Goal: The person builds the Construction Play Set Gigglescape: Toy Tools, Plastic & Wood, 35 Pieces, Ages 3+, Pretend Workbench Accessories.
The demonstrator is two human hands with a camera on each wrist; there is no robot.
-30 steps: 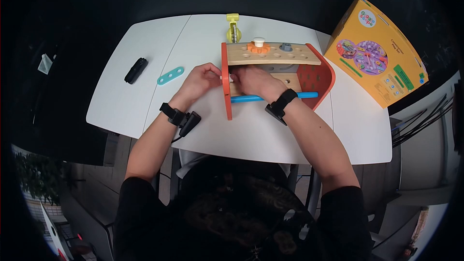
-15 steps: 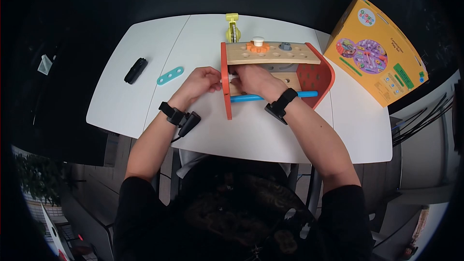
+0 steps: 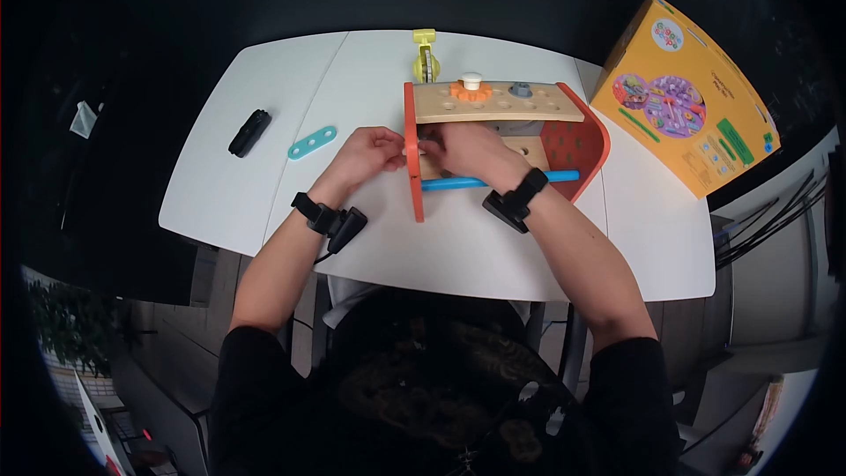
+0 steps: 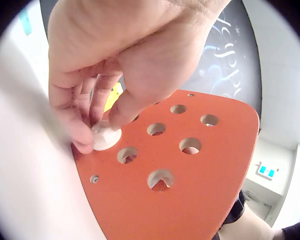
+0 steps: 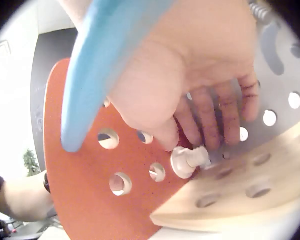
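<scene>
At the orange side panel (image 4: pixel 210 165) of a toy workbench, my left hand (image 3: pixel 366 157) pinches a white bolt (image 4: pixel 106 136) with a flat-sided head on a round flange, against the outer face. My right hand (image 3: pixel 471 152) reaches inside the bench, under the wooden top board (image 3: pixel 498 104). In the right wrist view its thumb touches a white flanged nut (image 5: pixel 180 162) on the panel's inner face, with the index fingertip just above the stub that sticks out. A blue rod (image 5: pixel 97 65) crosses in front of the right palm.
An orange gear (image 3: pixel 470 92) under a white cap and a grey nut (image 3: pixel 521 89) sit on the top board. Behind stands a yellow-green toy part (image 3: pixel 425 57). A teal holed strip (image 3: pixel 313 143) and black object (image 3: pixel 250 133) lie left; a yellow box (image 3: pixel 692 97) stands right.
My left fingers stood slightly off the panel half a second ago and are now close against it at the bolt. My right hand has shifted slightly inside the bench.
</scene>
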